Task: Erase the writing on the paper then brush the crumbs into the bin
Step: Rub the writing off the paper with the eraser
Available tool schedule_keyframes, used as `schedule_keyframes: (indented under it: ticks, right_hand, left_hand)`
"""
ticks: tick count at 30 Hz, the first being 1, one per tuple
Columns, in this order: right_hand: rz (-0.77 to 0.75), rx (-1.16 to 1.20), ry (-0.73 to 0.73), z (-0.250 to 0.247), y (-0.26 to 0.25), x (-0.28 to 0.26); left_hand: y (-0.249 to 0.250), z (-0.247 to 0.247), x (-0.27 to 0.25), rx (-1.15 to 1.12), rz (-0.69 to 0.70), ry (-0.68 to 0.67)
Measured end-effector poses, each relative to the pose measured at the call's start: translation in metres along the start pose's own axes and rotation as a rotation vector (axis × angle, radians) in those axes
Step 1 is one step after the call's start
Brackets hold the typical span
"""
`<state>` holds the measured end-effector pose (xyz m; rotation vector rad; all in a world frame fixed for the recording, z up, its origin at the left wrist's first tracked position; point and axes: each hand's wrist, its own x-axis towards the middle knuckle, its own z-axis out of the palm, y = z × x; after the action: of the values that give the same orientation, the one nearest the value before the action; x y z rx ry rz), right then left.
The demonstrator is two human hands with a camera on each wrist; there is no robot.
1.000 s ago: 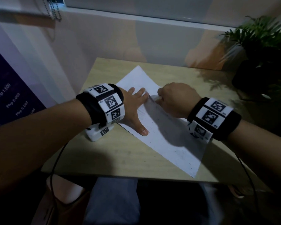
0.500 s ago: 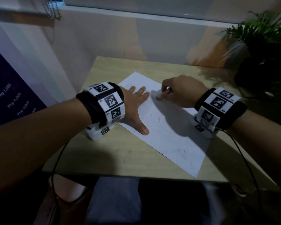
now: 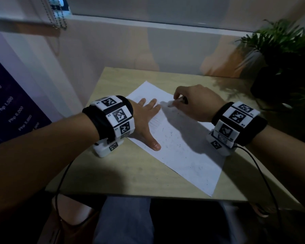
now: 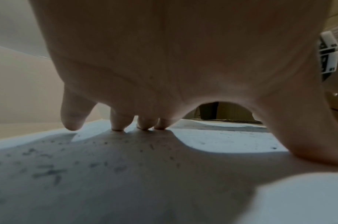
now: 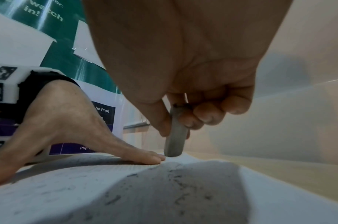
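Right hand [image 3: 197, 103] pinches a grey eraser [image 5: 174, 136], tip on the paper [image 3: 187, 155] just beyond the left fingertips [image 5: 154, 159]. Left hand [image 3: 144, 120] lies flat, fingers spread, pinning the sheet to the desk [image 3: 113, 173]. Crumbs [image 5: 176, 189] scatter behind the right hand. Advice: short strokes away from the pinning hand, so the sheet won't buckle. No bin visible.

eraser [image 5: 175, 136] in right-hand grip [image 5: 183, 84]

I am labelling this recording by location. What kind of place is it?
Probably a shop or office corner: a small wooden table by a window sill, a price poster listing Php amounts, and a potted plant at the right.
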<state>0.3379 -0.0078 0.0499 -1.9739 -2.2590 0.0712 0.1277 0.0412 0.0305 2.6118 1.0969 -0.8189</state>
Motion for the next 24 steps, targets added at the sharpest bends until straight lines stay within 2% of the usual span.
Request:
schedule_keyframes:
  ticks: [4, 8, 10, 13, 15, 19, 24]
  right_hand:
    - [-0.11, 0.116, -0.057, 0.005, -0.013, -0.004]
    - [-0.051, 0.055, -0.093, 0.011, -0.014, 0.002]
    - [-0.079, 0.062, -0.105, 0.009, -0.016, 0.0]
    - [-0.224, 0.17, -0.229, 0.001, -0.02, -0.013]
    - [-0.233, 0.185, -0.282, 0.0, -0.019, -0.022]
    - [-0.145, -0.061, -0.24, 0.014, -0.016, -0.037]
    - [-0.222, 0.074, -0.202, 0.014, -0.024, -0.043]
  left_hand:
    - [0.005, -0.001, 0.001, 0.005, 0.015, 0.003]
    - [0.006, -0.001, 0.001, 0.001, 0.019, 0.004]
    - [0.006, -0.001, 0.0, -0.003, 0.014, -0.001]
    - [0.006, -0.002, -0.001, -0.018, 0.021, -0.011]
    - [0.005, -0.002, 0.0, -0.02, 0.015, -0.014]
    - [0.004, -0.001, 0.003, -0.005, 0.001, -0.036]
    - [0.003, -0.001, 0.003, -0.016, 0.01, -0.053]
